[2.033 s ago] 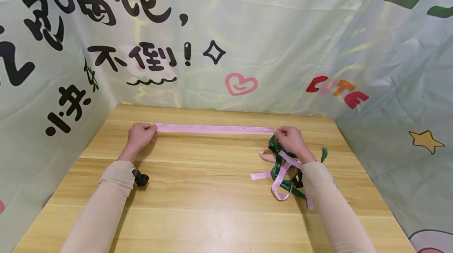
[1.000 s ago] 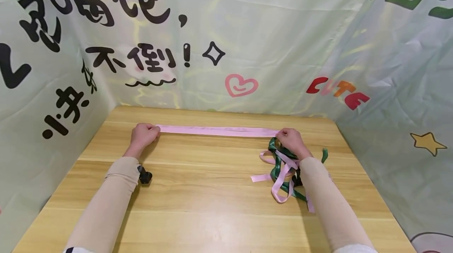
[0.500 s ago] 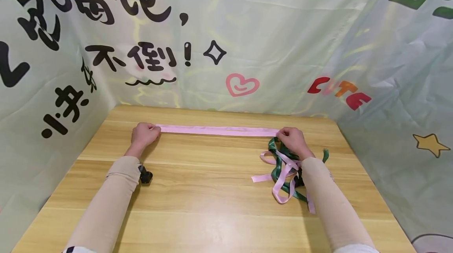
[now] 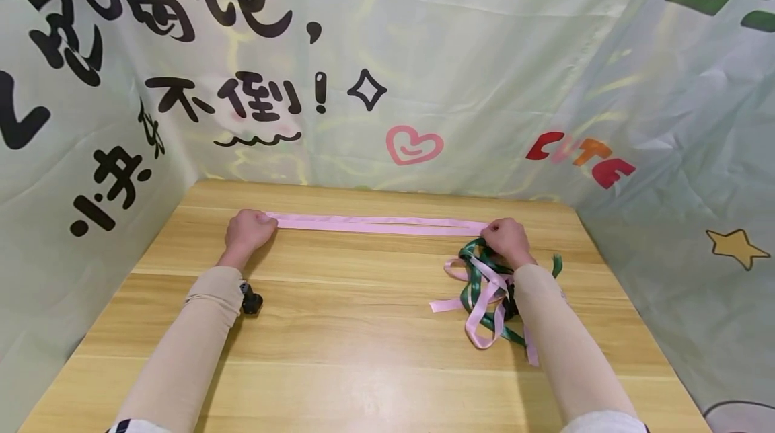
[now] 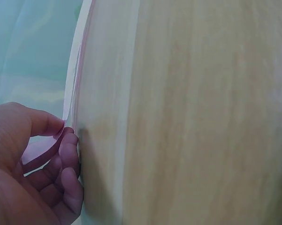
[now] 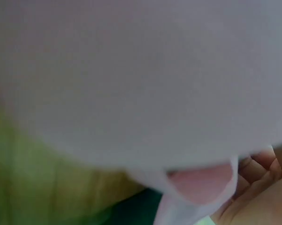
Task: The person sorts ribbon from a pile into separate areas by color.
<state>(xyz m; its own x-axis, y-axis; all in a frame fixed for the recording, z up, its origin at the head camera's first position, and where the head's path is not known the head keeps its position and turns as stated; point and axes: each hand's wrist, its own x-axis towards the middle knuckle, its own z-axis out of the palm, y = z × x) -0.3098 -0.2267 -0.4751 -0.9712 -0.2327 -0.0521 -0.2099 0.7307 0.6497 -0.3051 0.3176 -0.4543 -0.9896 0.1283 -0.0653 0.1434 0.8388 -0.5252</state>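
Note:
A pink ribbon (image 4: 375, 224) is stretched straight between my two hands near the back of the table, in two strands lying almost one over the other. My left hand (image 4: 249, 231) pinches its left end; in the left wrist view, thumb and fingers of the left hand (image 5: 47, 159) meet on the folded ribbon (image 5: 71, 79). My right hand (image 4: 507, 241) grips the right end with curled fingers. Below it hangs a loose tangle of pink ribbon (image 4: 478, 315) and green ribbon (image 4: 471, 295). Blurred pale fabric covers most of the right wrist view, hiding much of the right hand (image 6: 258, 192).
The wooden table (image 4: 363, 339) has printed cloth (image 4: 484, 70) hanging along its back and sides. A small black camera (image 4: 251, 300) sits at my left wrist. A green ribbon end (image 4: 557, 265) sticks out right of my right forearm.
Both hands have shifted slightly right with the stretched ribbon. Its two strands show a wider gap toward the right end now. The tangle has stayed nearly in place.

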